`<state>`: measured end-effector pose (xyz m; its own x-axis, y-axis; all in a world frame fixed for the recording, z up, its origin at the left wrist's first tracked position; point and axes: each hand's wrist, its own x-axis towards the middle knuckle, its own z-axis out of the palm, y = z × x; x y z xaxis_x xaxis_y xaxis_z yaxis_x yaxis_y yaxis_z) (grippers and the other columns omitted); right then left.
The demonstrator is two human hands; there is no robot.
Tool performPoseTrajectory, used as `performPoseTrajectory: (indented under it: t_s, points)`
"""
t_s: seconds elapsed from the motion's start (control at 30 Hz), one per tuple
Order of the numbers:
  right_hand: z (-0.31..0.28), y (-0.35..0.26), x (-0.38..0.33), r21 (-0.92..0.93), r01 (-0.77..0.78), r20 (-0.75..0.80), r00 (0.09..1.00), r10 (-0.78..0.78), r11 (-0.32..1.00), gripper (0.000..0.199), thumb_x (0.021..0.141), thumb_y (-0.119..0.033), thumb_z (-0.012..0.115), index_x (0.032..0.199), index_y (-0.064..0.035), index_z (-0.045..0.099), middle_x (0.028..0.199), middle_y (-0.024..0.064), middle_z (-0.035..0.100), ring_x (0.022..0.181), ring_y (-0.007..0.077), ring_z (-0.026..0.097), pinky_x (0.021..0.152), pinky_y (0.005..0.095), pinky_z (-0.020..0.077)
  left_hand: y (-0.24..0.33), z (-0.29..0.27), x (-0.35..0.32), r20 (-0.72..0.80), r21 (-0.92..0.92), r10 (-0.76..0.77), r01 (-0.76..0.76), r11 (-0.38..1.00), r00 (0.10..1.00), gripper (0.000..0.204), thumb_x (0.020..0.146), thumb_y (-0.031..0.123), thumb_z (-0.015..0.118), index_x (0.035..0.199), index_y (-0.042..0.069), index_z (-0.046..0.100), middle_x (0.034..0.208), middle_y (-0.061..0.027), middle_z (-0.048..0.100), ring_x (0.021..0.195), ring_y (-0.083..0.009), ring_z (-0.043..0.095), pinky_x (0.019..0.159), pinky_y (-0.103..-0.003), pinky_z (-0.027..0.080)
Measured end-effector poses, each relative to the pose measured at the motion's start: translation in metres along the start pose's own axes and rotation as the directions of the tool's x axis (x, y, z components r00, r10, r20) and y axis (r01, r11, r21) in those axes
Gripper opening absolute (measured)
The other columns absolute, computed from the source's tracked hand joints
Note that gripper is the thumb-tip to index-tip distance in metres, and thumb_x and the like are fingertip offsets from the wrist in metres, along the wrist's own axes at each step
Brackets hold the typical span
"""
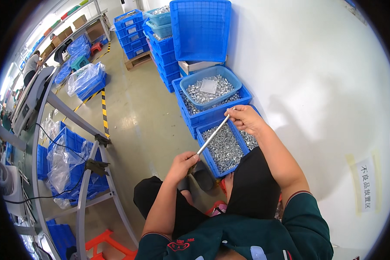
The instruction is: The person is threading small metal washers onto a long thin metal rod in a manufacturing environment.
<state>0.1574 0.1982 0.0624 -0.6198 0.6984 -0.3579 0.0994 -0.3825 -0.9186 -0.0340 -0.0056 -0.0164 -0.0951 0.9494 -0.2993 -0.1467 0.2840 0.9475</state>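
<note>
head view | left hand (184,162) grip closed on metal rod (212,135) lower end | right hand (243,118) grip pinches upper end

Support surface: smooth grey-green painted concrete floor (134,117), marked with a yellow-and-black striped hazard tape line (103,110). Directly on it: a low blue plastic crate filled with small silvery metal parts (223,147), just beside a stack of blue plastic crates topped by a light blue plastic basin of the same parts (210,89). Farther back, a wooden pallet (137,60) bearing stacked blue crates.
</note>
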Motion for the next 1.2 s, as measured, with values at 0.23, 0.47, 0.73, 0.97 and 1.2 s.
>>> performPoseTrajectory:
  t_s: [0.23, 0.47, 0.73, 0.97, 1.2]
  points:
    - [0.001, 0.002, -0.002, 0.017, -0.2, 0.187, 0.963, 0.194, 0.98, 0.025, 0.087, -0.019, 0.056, 0.101, 0.0016, 0.057, 0.071, 0.0019, 0.049, 0.048, 0.0023, 0.035, 0.036, 0.0138, 0.0236, 0.008, 0.005, 0.006, 0.002, -0.091, 0.038, -0.037, 0.995, 0.999, 0.022, 0.087, 0.025, 0.052, 0.084, 0.004, 0.057, 0.062, -0.0006, 0.05, 0.052, -0.0081, 0.044, 0.044, -0.022, 0.034]
    - [-0.017, 0.003, 0.005, 0.355, -0.172, 0.12, 0.983, 0.138, 0.919, 0.021, 0.084, -0.011, 0.052, 0.1, 0.0029, 0.054, 0.074, 0.0067, 0.051, 0.047, 0.0057, 0.038, 0.035, 0.0162, 0.0279, 0.0, 0.001, 0.006, -0.014, -0.082, 0.028, -0.029, 0.996, 0.999, 0.02, 0.087, 0.021, 0.052, 0.083, 0.002, 0.058, 0.063, 0.0011, 0.051, 0.056, -0.0065, 0.044, 0.051, -0.021, 0.032]
    - [-0.027, 0.004, 0.007, 0.555, -0.111, 0.133, 0.99, 0.043, 0.824, 0.02, 0.085, -0.022, 0.059, 0.085, -0.0035, 0.053, 0.066, 0.003, 0.049, 0.043, 0.0039, 0.036, 0.033, 0.0154, 0.0251, 0.009, 0.002, -0.001, -0.029, -0.021, 0.003, -0.004, 1.0, 1.0, 0.023, 0.087, 0.024, 0.053, 0.084, 0.002, 0.058, 0.065, -0.0006, 0.051, 0.058, -0.0086, 0.047, 0.053, -0.022, 0.036]
    - [-0.033, 0.006, 0.013, 0.601, -0.166, 0.217, 0.975, 0.041, 0.782, 0.029, 0.085, -0.034, 0.059, 0.083, -0.0057, 0.053, 0.064, 0.0016, 0.047, 0.042, 0.0032, 0.035, 0.032, 0.0148, 0.0231, 0.0, 0.001, 0.001, 0.016, -0.01, 0.08, -0.079, 0.997, 0.997, 0.023, 0.086, 0.03, 0.055, 0.087, 0.007, 0.058, 0.064, 0.0015, 0.049, 0.051, -0.0067, 0.043, 0.039, -0.022, 0.034]
    - [-0.02, 0.0, 0.005, 0.505, -0.152, 0.124, 0.987, 0.104, 0.849, 0.022, 0.085, -0.034, 0.058, 0.085, -0.0126, 0.055, 0.06, 0.0001, 0.046, 0.04, 0.0026, 0.033, 0.032, 0.015, 0.022, 0.006, 0.001, -0.005, 0.007, -0.025, 0.023, -0.023, 0.999, 1.0, 0.023, 0.087, 0.031, 0.054, 0.088, 0.008, 0.058, 0.063, 0.0022, 0.048, 0.05, -0.0056, 0.042, 0.039, -0.02, 0.032]
